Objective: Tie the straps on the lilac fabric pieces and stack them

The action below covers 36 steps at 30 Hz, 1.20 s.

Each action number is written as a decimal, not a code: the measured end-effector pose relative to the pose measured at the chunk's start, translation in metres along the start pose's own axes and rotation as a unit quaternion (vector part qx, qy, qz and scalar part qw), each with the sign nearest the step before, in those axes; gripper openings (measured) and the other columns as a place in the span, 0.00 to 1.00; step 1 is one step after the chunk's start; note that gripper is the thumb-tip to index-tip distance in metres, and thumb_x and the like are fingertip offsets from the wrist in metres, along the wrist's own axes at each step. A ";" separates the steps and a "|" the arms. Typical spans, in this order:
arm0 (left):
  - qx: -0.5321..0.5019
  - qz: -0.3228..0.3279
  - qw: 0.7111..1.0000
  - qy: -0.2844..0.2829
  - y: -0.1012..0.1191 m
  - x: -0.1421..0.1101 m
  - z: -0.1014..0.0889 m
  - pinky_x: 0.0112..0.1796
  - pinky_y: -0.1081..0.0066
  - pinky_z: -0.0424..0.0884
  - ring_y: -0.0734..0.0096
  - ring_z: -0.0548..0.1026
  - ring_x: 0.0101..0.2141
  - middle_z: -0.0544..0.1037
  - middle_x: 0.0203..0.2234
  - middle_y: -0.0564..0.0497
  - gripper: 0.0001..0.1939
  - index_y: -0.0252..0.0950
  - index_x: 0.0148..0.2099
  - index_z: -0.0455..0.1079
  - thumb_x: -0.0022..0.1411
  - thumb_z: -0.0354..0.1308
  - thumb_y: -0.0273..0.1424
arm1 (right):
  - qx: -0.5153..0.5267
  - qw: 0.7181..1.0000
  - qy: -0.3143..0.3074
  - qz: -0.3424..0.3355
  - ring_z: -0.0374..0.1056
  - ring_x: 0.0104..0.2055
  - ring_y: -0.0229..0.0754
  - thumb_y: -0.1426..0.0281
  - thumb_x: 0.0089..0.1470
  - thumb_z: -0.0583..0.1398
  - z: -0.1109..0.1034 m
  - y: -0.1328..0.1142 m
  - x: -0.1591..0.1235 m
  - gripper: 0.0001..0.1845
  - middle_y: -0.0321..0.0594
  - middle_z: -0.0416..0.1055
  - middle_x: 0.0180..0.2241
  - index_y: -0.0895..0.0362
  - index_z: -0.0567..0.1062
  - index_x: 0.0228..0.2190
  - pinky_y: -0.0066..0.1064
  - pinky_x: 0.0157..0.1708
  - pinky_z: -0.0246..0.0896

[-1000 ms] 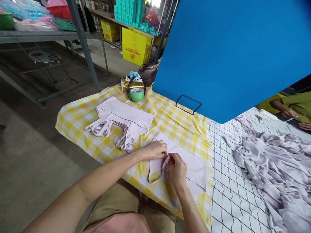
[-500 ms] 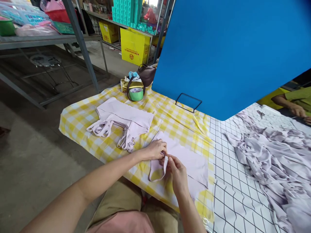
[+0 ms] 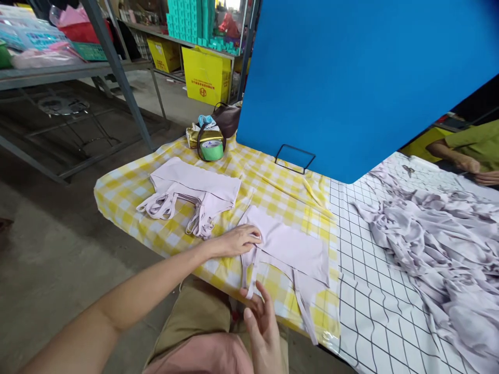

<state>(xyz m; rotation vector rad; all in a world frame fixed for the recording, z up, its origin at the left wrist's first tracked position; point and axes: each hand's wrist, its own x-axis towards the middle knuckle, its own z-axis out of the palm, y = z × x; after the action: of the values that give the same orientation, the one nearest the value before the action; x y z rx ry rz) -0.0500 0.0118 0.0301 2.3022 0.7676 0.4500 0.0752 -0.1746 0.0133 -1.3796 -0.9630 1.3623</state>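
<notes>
Your lilac top lies flat at five o'clock, straps hanging. Your left hand rests on its edge, pinch unclear; your right hand's fingers spread loosely by one strap. The layered stack at nine looks done; the crumpled heap at three seems left.

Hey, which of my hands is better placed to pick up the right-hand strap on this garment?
Probably your right. The right hand has its thumb apart and is nearer that strap; the left hand is farther, on the garment.
</notes>
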 end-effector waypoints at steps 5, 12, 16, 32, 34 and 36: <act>-0.012 -0.010 1.000 -0.007 -0.001 0.000 0.001 0.52 0.70 0.59 0.68 0.66 0.49 0.70 0.47 0.47 0.14 0.36 0.44 0.72 0.60 0.48 0.25 | -0.070 0.995 -0.010 -0.064 0.60 0.56 0.47 0.63 0.54 0.57 -0.001 0.031 -0.017 0.25 0.41 0.63 0.55 0.48 0.64 0.54 0.37 0.50 0.62; 0.032 -0.187 0.975 0.115 -0.007 0.023 -0.012 0.47 0.72 0.64 0.70 0.70 0.44 0.73 0.43 0.49 0.15 0.36 0.47 0.69 0.59 0.48 0.23 | -0.328 0.917 0.107 -0.202 0.67 0.44 0.49 0.65 0.54 0.54 -0.058 -0.024 0.013 0.13 0.44 0.72 0.41 0.51 0.74 0.40 0.40 0.43 0.64; 0.107 -0.296 0.938 0.144 -0.012 0.047 -0.016 0.46 0.69 0.64 0.62 0.69 0.47 0.68 0.47 0.39 0.16 0.29 0.50 0.64 0.59 0.52 0.25 | -0.450 0.837 0.276 -0.143 0.65 0.35 0.50 0.60 0.50 0.52 -0.132 -0.061 0.086 0.16 0.47 0.69 0.32 0.57 0.72 0.34 0.41 0.33 0.60; -0.080 -0.252 0.944 0.199 -0.034 0.069 -0.032 0.26 0.76 0.59 0.76 0.63 0.23 0.61 0.17 0.59 0.06 0.35 0.24 0.60 0.47 0.55 0.23 | -0.280 0.945 0.159 -0.049 0.55 0.20 0.35 0.53 0.35 0.59 -0.181 -0.099 0.147 0.19 0.30 0.59 0.17 0.54 0.60 0.19 0.29 0.22 0.52; -0.126 -0.223 0.943 0.215 -0.029 0.073 -0.038 0.26 0.78 0.60 0.79 0.62 0.22 0.61 0.19 0.60 0.04 0.34 0.29 0.62 0.48 0.55 0.24 | -0.212 0.967 0.129 -0.052 0.59 0.24 0.38 0.53 0.32 0.63 -0.183 -0.114 0.147 0.20 0.34 0.64 0.20 0.55 0.64 0.21 0.31 0.25 0.56; -0.163 -0.197 0.939 0.229 -0.023 0.080 -0.048 0.26 0.79 0.60 0.80 0.62 0.22 0.61 0.20 0.60 0.10 0.34 0.37 0.63 0.50 0.55 0.25 | -0.167 0.978 0.110 -0.053 0.63 0.27 0.41 0.54 0.30 0.65 -0.186 -0.131 0.148 0.22 0.38 0.68 0.24 0.56 0.69 0.23 0.34 0.30 0.58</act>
<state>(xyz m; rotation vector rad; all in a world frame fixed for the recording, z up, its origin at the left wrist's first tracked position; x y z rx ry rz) -0.0215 0.0988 0.0577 1.6945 1.2446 0.8684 0.2818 -0.0165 0.0904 -1.6638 -1.1332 0.9722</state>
